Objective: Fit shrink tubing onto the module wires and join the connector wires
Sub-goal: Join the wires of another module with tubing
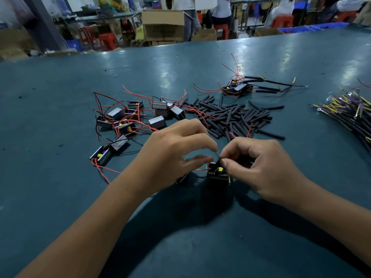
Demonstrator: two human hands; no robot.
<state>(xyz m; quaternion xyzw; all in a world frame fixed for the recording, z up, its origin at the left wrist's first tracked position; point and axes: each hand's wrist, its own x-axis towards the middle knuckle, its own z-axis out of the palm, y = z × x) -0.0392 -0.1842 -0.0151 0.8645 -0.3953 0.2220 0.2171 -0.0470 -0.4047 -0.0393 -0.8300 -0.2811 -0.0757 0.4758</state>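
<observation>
Your right hand (259, 165) is pinching a thin wire (216, 154) on one boxy black module (217, 172); your left hand (174, 155) is pinching it too.

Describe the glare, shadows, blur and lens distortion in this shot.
Head view: pale overhead-light glare streaks the table; soft shadows pool beneath both forearms; the left hand has motion-blurred fingertips, while the right hand is sharper; the wide lens bows the table's far edge; background people are soft.
</observation>
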